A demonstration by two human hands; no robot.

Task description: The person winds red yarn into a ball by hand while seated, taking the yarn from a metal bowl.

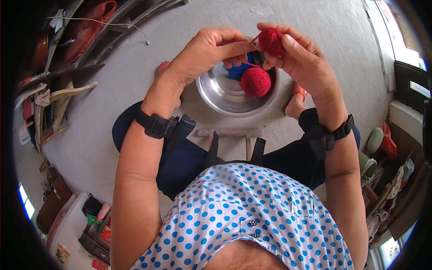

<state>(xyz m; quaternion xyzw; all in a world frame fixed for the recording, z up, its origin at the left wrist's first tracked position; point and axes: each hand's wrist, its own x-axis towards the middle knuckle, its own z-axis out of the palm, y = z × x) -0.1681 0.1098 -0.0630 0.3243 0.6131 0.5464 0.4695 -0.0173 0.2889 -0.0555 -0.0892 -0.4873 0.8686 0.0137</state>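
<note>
My right hand [300,50] holds a small ball of red yarn [271,42] between thumb and fingers, above the far rim of a metal basin [222,98]. Just left of it, my left hand [224,47] pinches the red strand that runs to this ball. A larger ball of red yarn [255,82] rests in the basin, with a strand rising from it towards my hands. Blue yarn [238,71] lies behind it in the basin, partly hidden by my left hand and its fingers.
The basin stands on a concrete floor [175,135] between my feet. Nearer my body is a wooden stool frame [229,132]. Wooden racks [116,20] with a red plastic bag [89,30] stand at the left, and a cluttered shelf [381,199] at the right.
</note>
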